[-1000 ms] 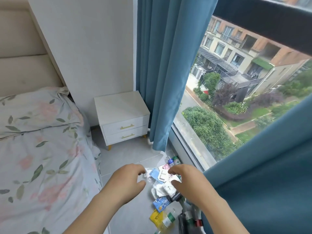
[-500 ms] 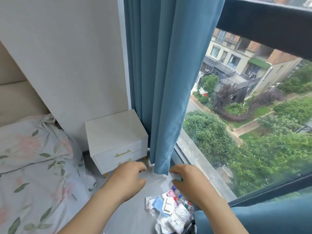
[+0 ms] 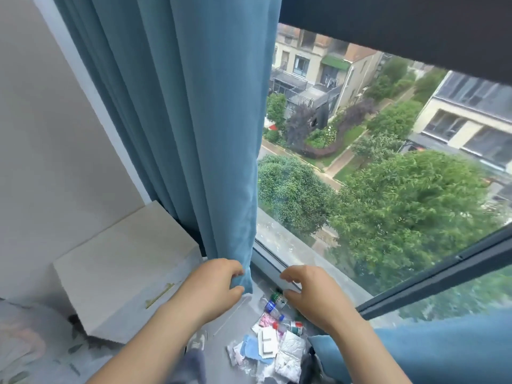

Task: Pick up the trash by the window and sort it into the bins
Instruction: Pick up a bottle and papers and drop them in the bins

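A heap of trash (image 3: 270,346) lies on the floor below the window: small bottles (image 3: 274,309), white and blue wrappers, a crumpled white bag (image 3: 289,354). My left hand (image 3: 213,286) pinches the bottom hem of the blue curtain (image 3: 194,134) between thumb and fingers. My right hand (image 3: 310,289) hovers above the bottles near the window frame (image 3: 274,266), its fingers loosely curled with nothing in them. No bins are in view.
A white nightstand (image 3: 119,261) stands left of the curtain against the wall. A second blue curtain (image 3: 429,353) bunches at the lower right. The edge of a floral bed cover (image 3: 22,347) shows at lower left. A shoe (image 3: 198,340) is on the floor by the trash.
The view has tilted up toward the window. Both hands rose from over the trash heap; my left hand has taken hold of the curtain's hem.
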A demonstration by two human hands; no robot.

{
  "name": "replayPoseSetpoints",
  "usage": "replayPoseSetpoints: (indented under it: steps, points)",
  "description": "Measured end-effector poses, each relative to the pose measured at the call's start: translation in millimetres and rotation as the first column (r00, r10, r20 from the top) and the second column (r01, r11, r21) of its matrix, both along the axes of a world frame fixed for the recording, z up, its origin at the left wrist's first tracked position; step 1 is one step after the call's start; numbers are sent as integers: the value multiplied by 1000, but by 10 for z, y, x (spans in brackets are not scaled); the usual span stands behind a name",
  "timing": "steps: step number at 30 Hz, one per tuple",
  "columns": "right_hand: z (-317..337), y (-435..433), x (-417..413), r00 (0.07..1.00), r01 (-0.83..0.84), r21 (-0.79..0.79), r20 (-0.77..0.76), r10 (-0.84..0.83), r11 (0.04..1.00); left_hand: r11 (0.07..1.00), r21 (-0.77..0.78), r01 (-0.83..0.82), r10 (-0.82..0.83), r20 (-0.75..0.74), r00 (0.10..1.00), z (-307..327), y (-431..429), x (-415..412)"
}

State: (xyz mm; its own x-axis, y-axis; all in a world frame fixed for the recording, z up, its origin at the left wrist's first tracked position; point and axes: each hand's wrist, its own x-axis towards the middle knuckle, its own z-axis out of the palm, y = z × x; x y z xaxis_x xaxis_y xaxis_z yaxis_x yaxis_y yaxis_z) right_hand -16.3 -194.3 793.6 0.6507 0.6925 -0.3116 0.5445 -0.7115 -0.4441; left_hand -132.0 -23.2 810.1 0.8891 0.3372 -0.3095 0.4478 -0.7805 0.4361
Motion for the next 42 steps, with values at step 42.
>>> replayPoseSetpoints:
  steps: [42]
  points:
    - [-4286, -121, -749, 269, 947, -139, -151, -951, 290, 370, 65, 927, -896, -238, 374, -4408, -19, 1776]
